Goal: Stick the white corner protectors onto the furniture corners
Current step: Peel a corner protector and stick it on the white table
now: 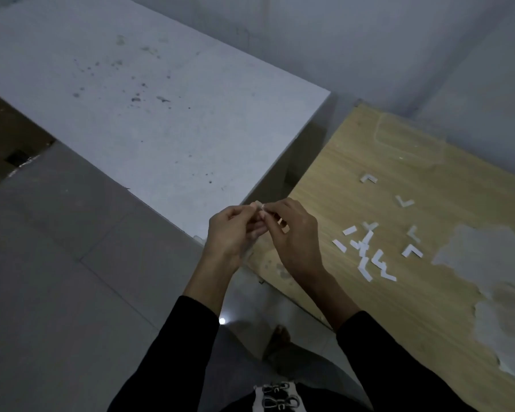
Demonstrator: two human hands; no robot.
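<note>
Right now my two black sleeves point(191, 337) reach forward and my hands meet fingertip to fingertip. My left hand point(229, 233) and right hand point(295, 236) both pinch one small white corner protector point(259, 206) between thumb and forefinger. It sits at the far tip of the grip. What shows of it runs roughly left to right, but my fingers hide most of it, so I cannot tell which way its corner points. Right of the grip, on the wooden table point(384, 316), lies a heap point(366, 254) of white strips and L-pieces, overlapping too much to count. Beside and beyond it four L-shaped protectors point(368, 178) lie apart, corners pointing different ways. Left of and beyond the grip spreads the white table point(149, 114), speckled with dark spots.
</note>
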